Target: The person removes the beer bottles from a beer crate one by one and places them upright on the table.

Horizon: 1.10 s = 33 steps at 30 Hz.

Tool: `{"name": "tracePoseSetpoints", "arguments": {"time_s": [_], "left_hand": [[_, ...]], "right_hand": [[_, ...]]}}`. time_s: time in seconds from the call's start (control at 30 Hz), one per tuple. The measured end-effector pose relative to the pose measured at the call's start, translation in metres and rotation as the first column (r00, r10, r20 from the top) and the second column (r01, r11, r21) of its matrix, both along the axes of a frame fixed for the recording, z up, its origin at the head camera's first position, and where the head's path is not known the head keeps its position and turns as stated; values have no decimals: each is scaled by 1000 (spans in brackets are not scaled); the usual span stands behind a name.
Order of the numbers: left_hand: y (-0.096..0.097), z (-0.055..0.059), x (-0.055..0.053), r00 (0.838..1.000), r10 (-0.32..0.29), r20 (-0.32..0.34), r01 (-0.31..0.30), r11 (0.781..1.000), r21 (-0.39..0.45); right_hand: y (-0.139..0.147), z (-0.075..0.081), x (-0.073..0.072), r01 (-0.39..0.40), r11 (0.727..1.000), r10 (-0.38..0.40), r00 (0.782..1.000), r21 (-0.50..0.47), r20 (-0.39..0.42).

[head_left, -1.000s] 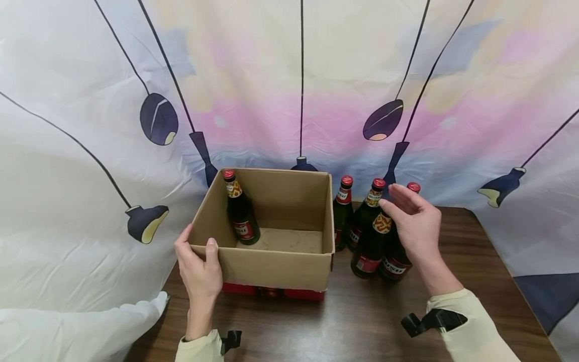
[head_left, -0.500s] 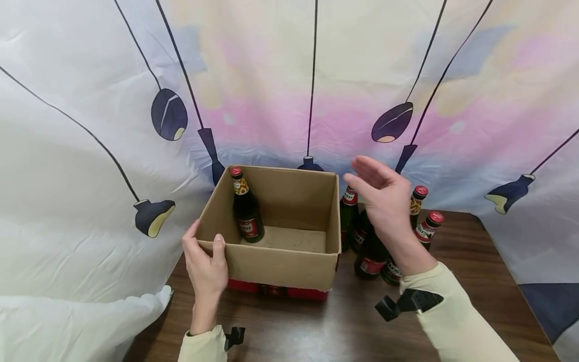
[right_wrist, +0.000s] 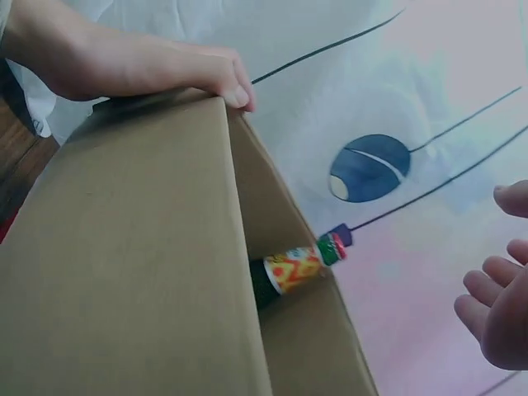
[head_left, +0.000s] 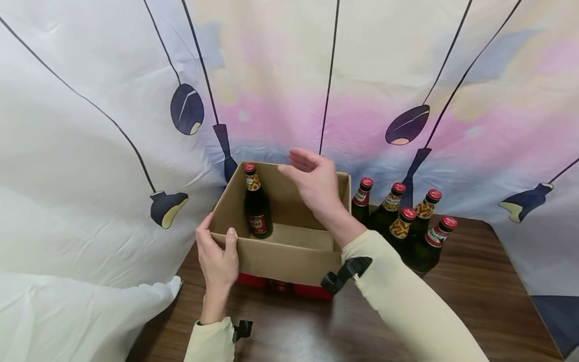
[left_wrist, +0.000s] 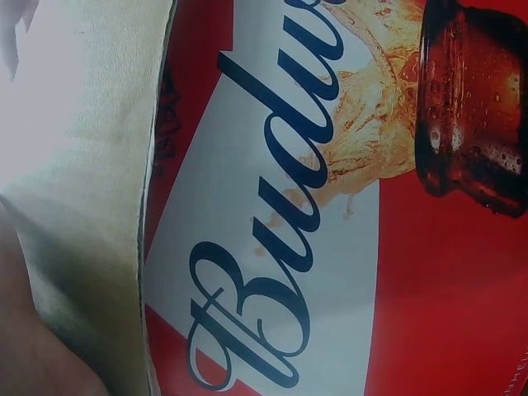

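An open-topped cardboard box (head_left: 289, 259) stands on the table, its flaps raised. My left hand (head_left: 219, 259) grips its near left corner, thumb on the front panel. Inside, against the left wall, one dark beer bottle (head_left: 258, 208) with a red cap stands upright. My right hand (head_left: 318, 186) is over the right part of the box, holding nothing; in the right wrist view its fingers (right_wrist: 483, 289) are loosely bent, apart from the bottle neck (right_wrist: 293, 268). The left wrist view shows the box's red and white printed side (left_wrist: 330, 247).
Several capped beer bottles (head_left: 401, 229) stand close together just right of the box, partly behind my right forearm. The wooden table (head_left: 479, 286) reaches to a printed cloth backdrop (head_left: 280, 75). White fabric (head_left: 86, 317) bulges at the table's left side.
My right hand has moved left, from beside the bottles to above the box, empty throughout. My left hand keeps its grip on the box corner. The head view has shifted slightly.
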<state>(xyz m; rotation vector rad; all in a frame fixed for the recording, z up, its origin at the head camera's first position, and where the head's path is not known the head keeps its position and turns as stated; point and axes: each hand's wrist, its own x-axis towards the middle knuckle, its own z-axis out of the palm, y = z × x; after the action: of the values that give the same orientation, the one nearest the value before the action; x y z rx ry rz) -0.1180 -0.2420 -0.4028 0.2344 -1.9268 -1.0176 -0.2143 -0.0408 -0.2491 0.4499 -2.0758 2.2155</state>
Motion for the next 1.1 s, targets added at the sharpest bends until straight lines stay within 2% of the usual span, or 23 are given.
{"name": "tracePoseSetpoints", "arguments": {"time_s": [0.23, 0.43, 0.6, 0.83, 0.97, 1.1], "left_hand": [[-2, 0, 1, 1000, 4, -11, -4, 1000, -21], [-3, 0, 3, 1000, 9, 8, -9, 1000, -20], [-3, 3, 4, 1000, -14, 21, 14, 1000, -26], [0, 3, 3, 1000, -14, 26, 14, 1000, -20], [2, 3, 2, 999, -20, 38, 20, 1000, -20], [1, 4, 5, 999, -12, 45, 13, 1000, -20]], "right_hand": [[-41, -8, -14, -29, 999, 27, 999, 33, 44], [-67, -19, -24, -16, 991, -4, 988, 131, 157], [-84, -24, -32, -5, 991, -25, 976, 134, 218], [-96, -35, -42, -6, 986, -39, 963, 165, 268], [-99, -42, -47, -5, 980, -49, 963, 197, 266], [-102, -46, -50, -72, 978, 13, 958, 195, 286]]}}
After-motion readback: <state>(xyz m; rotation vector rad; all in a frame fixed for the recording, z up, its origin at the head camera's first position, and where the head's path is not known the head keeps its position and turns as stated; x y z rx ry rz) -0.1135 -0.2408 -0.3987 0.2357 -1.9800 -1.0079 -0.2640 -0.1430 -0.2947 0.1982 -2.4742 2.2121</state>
